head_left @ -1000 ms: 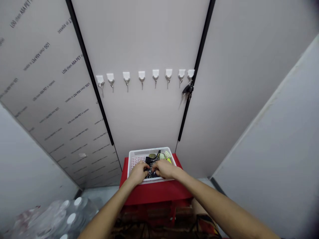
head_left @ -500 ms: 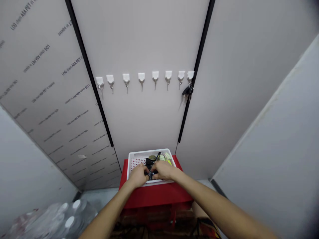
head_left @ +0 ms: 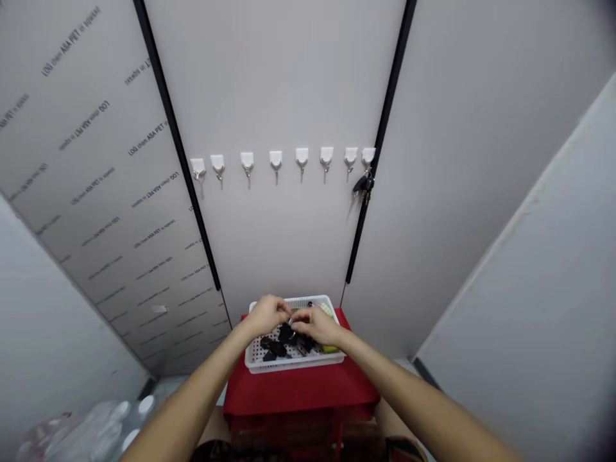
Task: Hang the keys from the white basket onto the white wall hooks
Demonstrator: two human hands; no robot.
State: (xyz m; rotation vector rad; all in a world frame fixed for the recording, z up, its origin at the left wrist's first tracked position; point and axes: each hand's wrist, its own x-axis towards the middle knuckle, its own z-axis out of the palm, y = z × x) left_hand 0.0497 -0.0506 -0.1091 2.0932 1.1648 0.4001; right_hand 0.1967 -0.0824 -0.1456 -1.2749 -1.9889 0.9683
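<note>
Over a white plastic basket (head_left: 289,366) my two hands meet, fingertips close together. A bunch of keys (head_left: 287,333), black-headed with a small metal ring, hangs between them. My left hand (head_left: 269,314) pinches at the ring from the left. My right hand (head_left: 315,323) has its fingers closed at the same bunch from the right. Below, more black keys (head_left: 274,347) lie on the basket's perforated floor. A yellow item (head_left: 330,350) and a pale green item (head_left: 326,309) show at the basket's right side, partly hidden by my right hand.
Beneath the basket is a red-covered stand (head_left: 303,391). A row of white hooks (head_left: 276,159) is fixed to the wall panel ahead; keys (head_left: 364,185) hang on the rightmost. Plastic-wrapped bottles (head_left: 120,423) stand at lower left. White walls close in on both sides.
Both hands have risen out of the basket, lifting a bunch of keys between them. More black keys now show on the basket floor. The view has shifted slightly.
</note>
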